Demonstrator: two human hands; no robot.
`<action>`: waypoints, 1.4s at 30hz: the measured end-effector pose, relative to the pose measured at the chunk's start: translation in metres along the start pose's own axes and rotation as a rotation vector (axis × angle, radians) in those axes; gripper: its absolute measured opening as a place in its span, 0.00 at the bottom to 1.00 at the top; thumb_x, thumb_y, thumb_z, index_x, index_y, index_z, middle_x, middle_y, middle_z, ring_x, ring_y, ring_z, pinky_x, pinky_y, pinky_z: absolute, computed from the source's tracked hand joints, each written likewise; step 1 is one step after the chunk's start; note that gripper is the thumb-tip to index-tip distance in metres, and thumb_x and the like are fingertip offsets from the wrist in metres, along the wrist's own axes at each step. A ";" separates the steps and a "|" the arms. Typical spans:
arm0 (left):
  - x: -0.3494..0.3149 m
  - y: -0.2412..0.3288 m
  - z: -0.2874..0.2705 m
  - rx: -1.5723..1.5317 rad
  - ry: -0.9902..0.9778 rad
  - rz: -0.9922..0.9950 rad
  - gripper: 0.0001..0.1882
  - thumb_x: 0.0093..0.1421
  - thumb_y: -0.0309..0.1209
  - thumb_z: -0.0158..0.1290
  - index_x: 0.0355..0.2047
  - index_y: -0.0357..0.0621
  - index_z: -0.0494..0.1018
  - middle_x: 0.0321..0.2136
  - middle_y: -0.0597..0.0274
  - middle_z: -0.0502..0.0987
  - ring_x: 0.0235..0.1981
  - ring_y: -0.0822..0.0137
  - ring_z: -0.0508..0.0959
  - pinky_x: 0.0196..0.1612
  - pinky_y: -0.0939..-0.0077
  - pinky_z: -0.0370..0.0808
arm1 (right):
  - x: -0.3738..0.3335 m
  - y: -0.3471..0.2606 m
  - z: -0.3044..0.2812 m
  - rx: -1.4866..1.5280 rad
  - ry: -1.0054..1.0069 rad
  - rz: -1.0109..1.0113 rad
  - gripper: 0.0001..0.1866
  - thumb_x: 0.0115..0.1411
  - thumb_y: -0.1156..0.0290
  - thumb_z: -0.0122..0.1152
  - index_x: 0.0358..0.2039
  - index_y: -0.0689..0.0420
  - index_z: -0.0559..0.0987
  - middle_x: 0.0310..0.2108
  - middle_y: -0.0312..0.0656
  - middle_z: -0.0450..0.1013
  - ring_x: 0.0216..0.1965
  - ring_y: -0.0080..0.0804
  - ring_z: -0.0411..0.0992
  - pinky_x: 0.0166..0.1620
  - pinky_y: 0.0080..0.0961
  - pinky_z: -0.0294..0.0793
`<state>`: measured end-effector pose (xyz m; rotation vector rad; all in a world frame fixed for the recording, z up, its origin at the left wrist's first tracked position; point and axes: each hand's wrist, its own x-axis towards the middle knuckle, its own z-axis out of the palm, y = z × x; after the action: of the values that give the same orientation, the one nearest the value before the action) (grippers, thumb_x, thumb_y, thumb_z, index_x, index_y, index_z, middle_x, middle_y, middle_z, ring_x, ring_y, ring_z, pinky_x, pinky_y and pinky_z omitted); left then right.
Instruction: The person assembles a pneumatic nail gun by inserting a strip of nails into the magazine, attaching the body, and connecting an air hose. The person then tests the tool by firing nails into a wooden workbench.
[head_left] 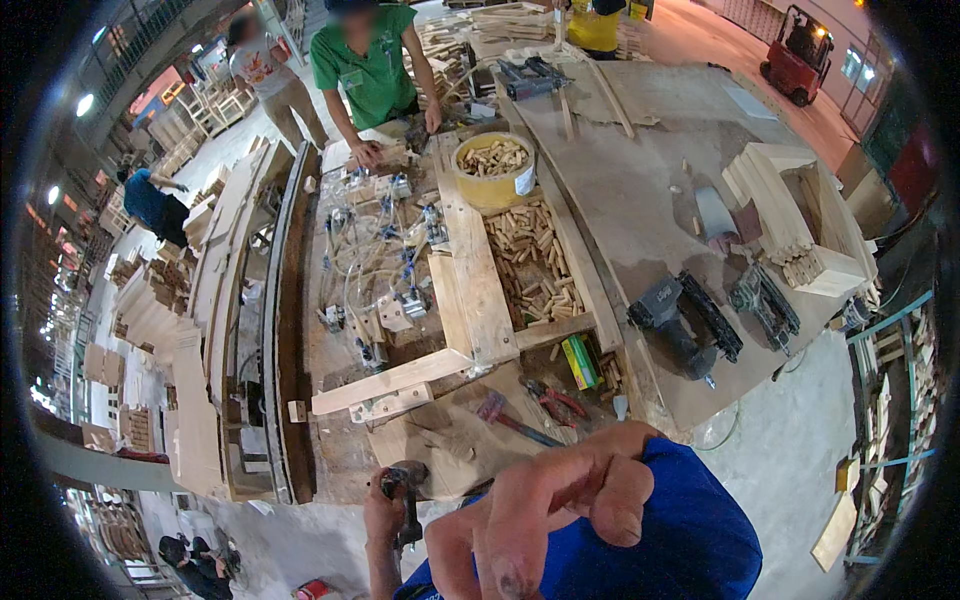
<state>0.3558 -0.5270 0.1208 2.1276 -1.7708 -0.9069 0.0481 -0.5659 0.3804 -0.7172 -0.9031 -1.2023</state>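
Observation:
Close to the camera at the lower middle, my right hand point(535, 500) is raised with bent fingers spread apart, and nothing shows in it. My left hand point(380, 515), lower and further left, is wrapped round a dark hand-held tool point(409, 515) at the bench's near edge; its exact kind is unclear. Just beyond my hands lie a hammer point(520, 420) and red-handled pliers point(557, 401) on a brown sheet point(425, 450). A green and yellow box point(580, 362) sits next to the pliers. Wooden strips point(392, 381) form a corner further up.
A yellow tub point(488, 193) of wooden dowels stands above a wooden-sided bin of loose dowels point(535, 260). Clamps with hoses point(375, 240) cover the bench's left part. Nail guns point(685, 320) and a wooden frame stack point(800, 220) occupy the right table. A person in green point(370, 65) works opposite.

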 end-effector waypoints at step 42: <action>0.017 -0.035 -0.008 -0.342 -0.054 -0.158 0.22 0.66 0.33 0.63 0.58 0.43 0.73 0.34 0.50 0.85 0.27 0.60 0.85 0.33 0.64 0.82 | -0.243 0.010 -0.234 -2.267 0.009 1.139 0.20 0.61 0.58 0.66 0.49 0.57 0.78 0.40 0.52 0.75 0.44 0.53 0.77 0.47 0.51 0.78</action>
<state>0.3894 -0.5362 0.1028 2.0529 -1.3635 -1.2192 0.0786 -0.6515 0.0556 -2.3977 1.3573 -0.6120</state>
